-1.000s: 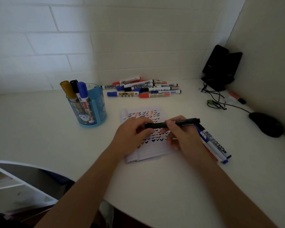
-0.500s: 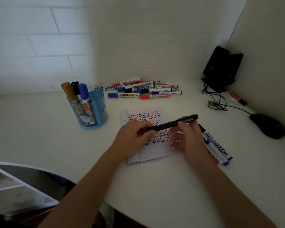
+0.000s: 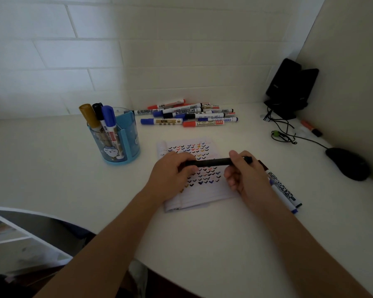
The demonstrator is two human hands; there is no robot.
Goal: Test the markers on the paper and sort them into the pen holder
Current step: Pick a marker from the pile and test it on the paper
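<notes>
A black marker lies level in the air between both hands, just above the paper covered in small coloured tick marks. My left hand pinches the marker's left end, and my right hand grips its right part with the thumb on top. A blue pen holder stands to the left with three markers upright in it: gold, black and blue. A pile of several markers lies behind the paper near the wall.
Two or three markers lie on the desk by my right wrist. A black mouse, cables, an orange marker and a black speaker sit at the right. The desk's front edge curves at lower left.
The black marker was tilted with its right end raised half a second ago and now lies level again. Both hands stay on it above the paper.
</notes>
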